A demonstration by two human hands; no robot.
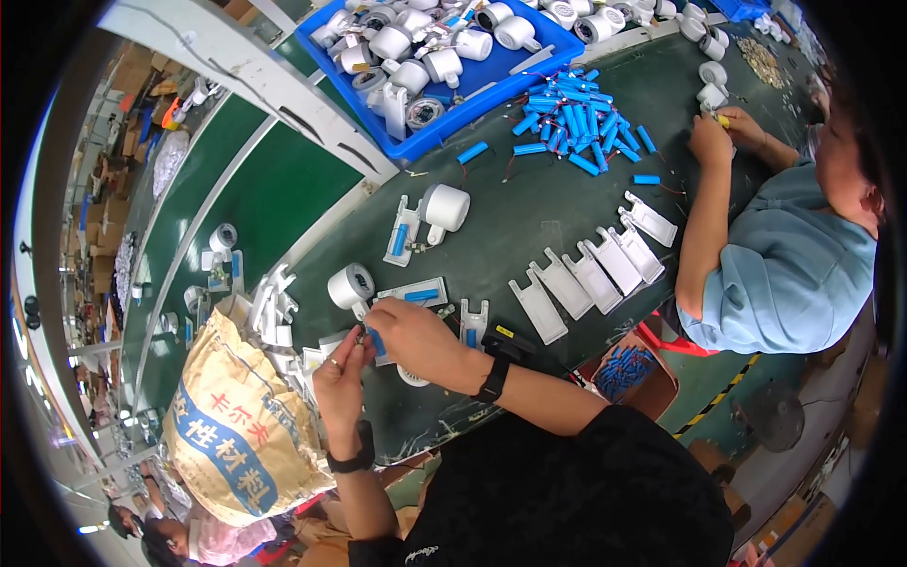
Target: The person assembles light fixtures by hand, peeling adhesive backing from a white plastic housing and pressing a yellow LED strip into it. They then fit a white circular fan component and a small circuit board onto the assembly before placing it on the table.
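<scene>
A dark green worktable (529,213) beside a green conveyor belt (274,194).

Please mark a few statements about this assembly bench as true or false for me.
1. The right hand pinches a blue cylindrical battery. True.
2. The loose blue batteries are piled inside the blue bin. False: they lie on the green table beside the bin, which holds white round housings.
3. A row of white plastic brackets lies on the table. True.
4. The left hand rests on the printed sack. False: it is raised by the right hand, at the battery.
5. The co-worker wears a black top. False: it is light blue.
</scene>
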